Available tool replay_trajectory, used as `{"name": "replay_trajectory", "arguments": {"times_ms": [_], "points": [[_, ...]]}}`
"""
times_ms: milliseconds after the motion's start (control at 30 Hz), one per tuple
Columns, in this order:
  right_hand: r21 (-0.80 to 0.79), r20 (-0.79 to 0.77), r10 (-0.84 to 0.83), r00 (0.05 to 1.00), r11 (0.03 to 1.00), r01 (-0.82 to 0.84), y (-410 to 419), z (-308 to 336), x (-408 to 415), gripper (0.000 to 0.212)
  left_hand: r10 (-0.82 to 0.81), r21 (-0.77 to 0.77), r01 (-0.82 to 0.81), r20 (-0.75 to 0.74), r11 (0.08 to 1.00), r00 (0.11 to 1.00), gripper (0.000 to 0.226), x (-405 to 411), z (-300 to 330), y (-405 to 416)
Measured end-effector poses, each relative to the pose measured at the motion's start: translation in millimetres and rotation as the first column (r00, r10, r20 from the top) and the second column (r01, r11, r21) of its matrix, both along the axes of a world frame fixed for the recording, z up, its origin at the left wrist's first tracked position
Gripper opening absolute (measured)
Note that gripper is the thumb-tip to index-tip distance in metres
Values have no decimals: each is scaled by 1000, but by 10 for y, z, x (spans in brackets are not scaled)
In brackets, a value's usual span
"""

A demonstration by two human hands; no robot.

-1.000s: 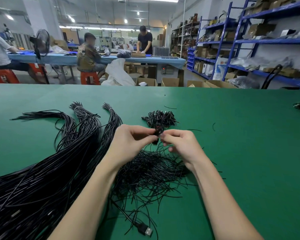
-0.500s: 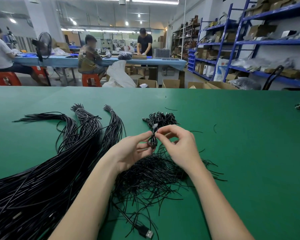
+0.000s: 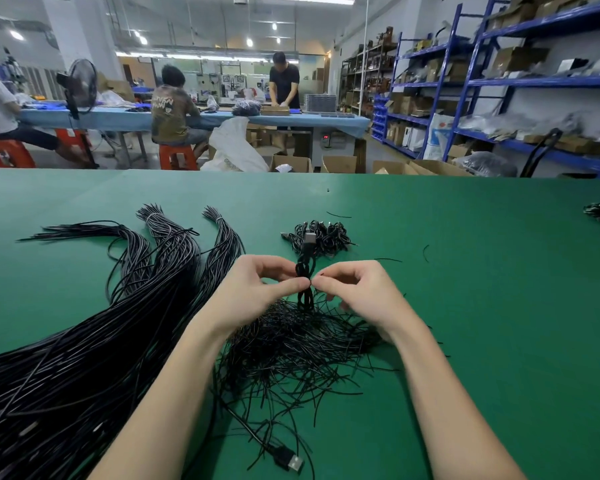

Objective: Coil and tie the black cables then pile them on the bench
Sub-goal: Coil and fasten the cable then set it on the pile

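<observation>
Head view: the left hand (image 3: 253, 289) and right hand (image 3: 357, 292) meet above the green bench (image 3: 482, 306), each pinching the middle of a small upright coil (image 3: 305, 275) with thumb and forefinger. The coil's plug end points away from the hands. Just under both wrists lies a heap of short ties (image 3: 302, 344). Left of the left hand spread long loose cables (image 3: 94, 341). Just beyond the fingertips sits a pile (image 3: 321, 237) of tied coils. A plug (image 3: 290, 460) lies between the forearms.

Blue shelving (image 3: 520, 81), fan (image 3: 78, 86), cardboard boxes (image 3: 338, 164)
</observation>
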State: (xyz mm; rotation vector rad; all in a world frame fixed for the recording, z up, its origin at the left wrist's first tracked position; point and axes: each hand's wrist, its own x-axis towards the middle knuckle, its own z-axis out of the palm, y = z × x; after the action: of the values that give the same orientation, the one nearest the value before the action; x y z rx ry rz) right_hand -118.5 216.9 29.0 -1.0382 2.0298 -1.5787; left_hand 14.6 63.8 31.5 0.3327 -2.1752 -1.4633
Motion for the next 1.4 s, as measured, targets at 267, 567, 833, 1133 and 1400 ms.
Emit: {"name": "replay_trajectory", "arguments": {"times_ms": [267, 567, 833, 1133, 1400], "points": [[-104, 564, 161, 810, 987, -124, 19, 37, 4, 3, 49, -43, -51, -56, 998, 997, 7, -78, -37, 23], [-101, -416, -91, 905, 993, 54, 55, 62, 35, 12, 54, 250, -54, 6, 967, 998, 27, -69, -61, -56], [-124, 201, 13, 980, 992, 12, -63, 54, 136, 18, 62, 193, -51, -54, 980, 997, 12, -81, -35, -52], [-158, -20, 17, 1000, 987, -19, 48, 94, 40, 15, 42, 317, -63, 72, 946, 997, 29, -53, -23, -54], [-192, -481, -133, 867, 980, 43, 34, 51, 61, 6, 33, 342, -59, 81, 938, 996, 27, -56, -12, -39]]}}
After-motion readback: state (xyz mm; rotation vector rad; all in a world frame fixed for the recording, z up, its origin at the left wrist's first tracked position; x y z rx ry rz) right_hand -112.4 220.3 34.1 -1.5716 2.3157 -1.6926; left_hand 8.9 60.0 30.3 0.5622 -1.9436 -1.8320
